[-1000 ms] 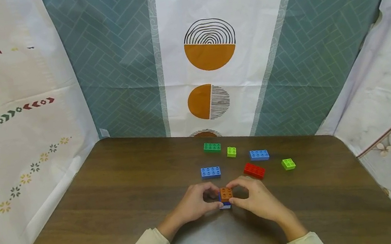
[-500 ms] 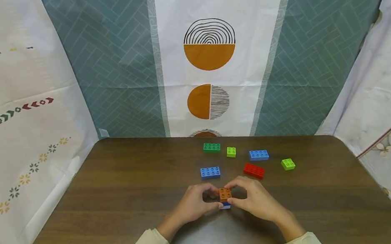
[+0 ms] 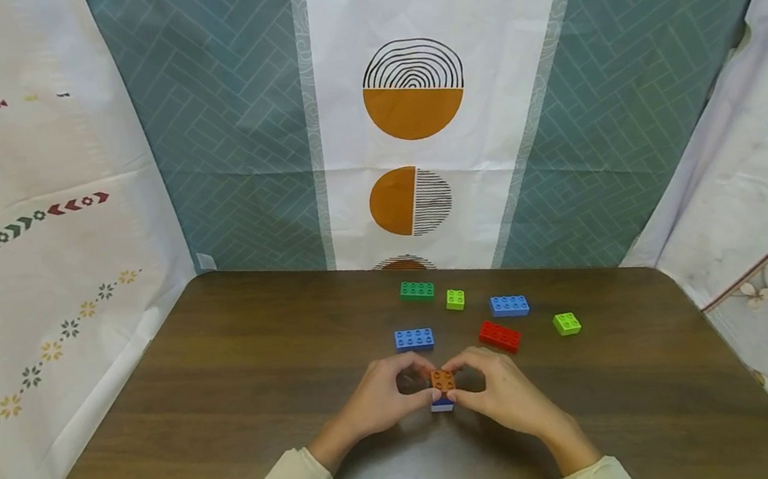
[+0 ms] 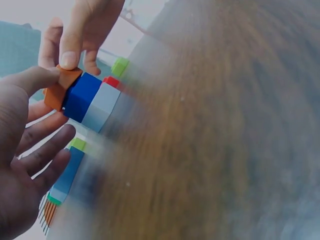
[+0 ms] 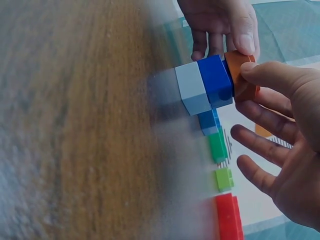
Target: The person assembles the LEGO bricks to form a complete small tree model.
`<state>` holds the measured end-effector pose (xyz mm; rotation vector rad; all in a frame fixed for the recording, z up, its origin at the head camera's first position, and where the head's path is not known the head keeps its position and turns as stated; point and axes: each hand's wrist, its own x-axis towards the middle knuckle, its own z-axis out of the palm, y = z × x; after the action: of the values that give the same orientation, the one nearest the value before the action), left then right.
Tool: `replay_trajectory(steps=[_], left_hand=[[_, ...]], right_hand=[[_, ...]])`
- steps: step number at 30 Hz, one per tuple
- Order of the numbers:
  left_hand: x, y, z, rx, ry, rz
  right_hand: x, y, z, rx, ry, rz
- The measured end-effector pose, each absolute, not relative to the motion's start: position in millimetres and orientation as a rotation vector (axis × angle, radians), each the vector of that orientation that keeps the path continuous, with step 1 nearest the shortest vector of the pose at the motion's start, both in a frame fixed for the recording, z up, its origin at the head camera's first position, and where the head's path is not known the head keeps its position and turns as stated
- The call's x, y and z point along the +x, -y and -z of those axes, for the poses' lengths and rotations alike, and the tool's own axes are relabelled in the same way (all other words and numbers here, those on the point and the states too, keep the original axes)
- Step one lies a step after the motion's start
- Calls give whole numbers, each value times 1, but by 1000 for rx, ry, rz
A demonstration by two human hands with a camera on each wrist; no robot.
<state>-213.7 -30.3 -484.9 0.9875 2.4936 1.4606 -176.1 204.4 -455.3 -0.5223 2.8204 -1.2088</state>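
Observation:
An orange toy building brick [image 3: 442,380] tops a small stack at the middle of the table. Under it come a dark blue brick [image 4: 82,97] and a pale grey brick [image 4: 102,107] at the bottom. My left hand [image 3: 387,396] pinches the orange brick from the left, its thumb on the near side. From the right, my right hand [image 3: 502,391] pinches the same brick with thumb and forefinger. In the right wrist view the orange brick [image 5: 240,80] leans slightly against the blue brick [image 5: 215,80], with a thin dark gap between. The other fingers of both hands are spread loosely.
Beyond the hands on the brown table [image 3: 256,333] lie a blue brick [image 3: 414,339], a red brick [image 3: 499,336], a green brick [image 3: 417,291], a lime brick [image 3: 456,300], a second blue brick [image 3: 509,305] and another lime brick [image 3: 566,324]. Fabric hangs behind the table.
The orange brick has shifted slightly left over the stack, the right fingers moving with it. My left thumb has come up a little onto the orange brick. The loose bricks have stayed put.

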Motion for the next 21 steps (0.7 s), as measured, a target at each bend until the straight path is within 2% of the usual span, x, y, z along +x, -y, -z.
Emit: replay_trajectory(steps=[21], left_hand=[[-213, 30, 483, 963, -2469, -1447]], right_hand=[[-177, -205, 458, -553, -2813, 1255]])
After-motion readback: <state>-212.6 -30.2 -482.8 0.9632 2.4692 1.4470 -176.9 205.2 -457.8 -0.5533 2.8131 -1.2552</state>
